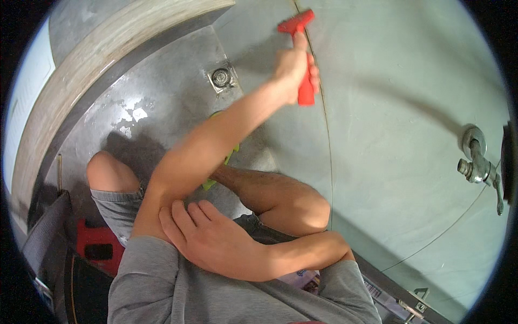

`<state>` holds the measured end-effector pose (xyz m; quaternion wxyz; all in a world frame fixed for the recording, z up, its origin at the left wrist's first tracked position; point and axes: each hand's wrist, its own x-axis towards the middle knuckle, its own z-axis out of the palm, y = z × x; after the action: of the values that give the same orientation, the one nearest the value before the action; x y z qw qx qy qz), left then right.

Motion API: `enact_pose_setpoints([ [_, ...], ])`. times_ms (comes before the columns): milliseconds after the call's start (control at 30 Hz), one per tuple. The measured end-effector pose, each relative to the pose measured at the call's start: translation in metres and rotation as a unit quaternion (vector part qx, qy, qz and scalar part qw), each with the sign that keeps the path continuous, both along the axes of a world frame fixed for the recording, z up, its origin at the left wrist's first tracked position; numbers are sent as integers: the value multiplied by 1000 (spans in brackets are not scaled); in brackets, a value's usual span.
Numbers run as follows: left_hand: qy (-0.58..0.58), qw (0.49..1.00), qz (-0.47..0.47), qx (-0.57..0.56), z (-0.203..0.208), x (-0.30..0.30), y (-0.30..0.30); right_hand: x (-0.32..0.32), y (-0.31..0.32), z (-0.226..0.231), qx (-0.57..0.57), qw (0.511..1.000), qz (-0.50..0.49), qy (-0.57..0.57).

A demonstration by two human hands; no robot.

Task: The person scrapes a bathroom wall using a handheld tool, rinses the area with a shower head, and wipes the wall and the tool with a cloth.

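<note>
My left hand [294, 70] is closed around the handle of a red T-shaped scraper [306, 89]. Its arm reaches up and across to the right. The scraper's wide head [297, 21] points away from me and lies over a dark seam in the pale green wall. Whether the head's edge touches the wall, I cannot tell. My right hand [210, 237] lies across my left arm near the elbow, fingers slightly apart and bent onto the skin, with no tool in it.
A round floor drain [220, 78] sits in the grey floor, and whitish patches [129, 114] mark it further left. A metal tap [477, 167] juts from the wall at right. A raised ledge [86, 59] curves along the left. A red plastic object [100, 243] stands behind my left side.
</note>
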<state>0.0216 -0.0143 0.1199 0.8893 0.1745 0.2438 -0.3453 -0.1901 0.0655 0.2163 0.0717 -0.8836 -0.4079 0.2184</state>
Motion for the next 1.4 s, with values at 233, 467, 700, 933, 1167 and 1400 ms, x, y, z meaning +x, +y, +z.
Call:
enact_pose_setpoints([
  [233, -23, 999, -17, 15, -3, -1, 3, 2, 1, -2, 19, 1000, -3, -4],
  [467, -49, 998, -22, 39, -2, 13, 13, 3, 4, -1, 19, 1000, -14, 1],
  [700, -40, 998, -29, 34, -3, 1, 12, -1, 7, -1, 22, 1000, -12, 17],
  [933, -28, 997, -63, 17, -28, -39, 9, -4, -3, -18, 79, 994, -27, 73],
  [1167, -53, 960, -57, 269, -144, -109, 55, -20, -6, -23, -38, 997, 13, 69],
  [1400, -161, 849, -144, 483, -200, -133, 130, -20, -1, -27, -1, 999, 32, 21],
])
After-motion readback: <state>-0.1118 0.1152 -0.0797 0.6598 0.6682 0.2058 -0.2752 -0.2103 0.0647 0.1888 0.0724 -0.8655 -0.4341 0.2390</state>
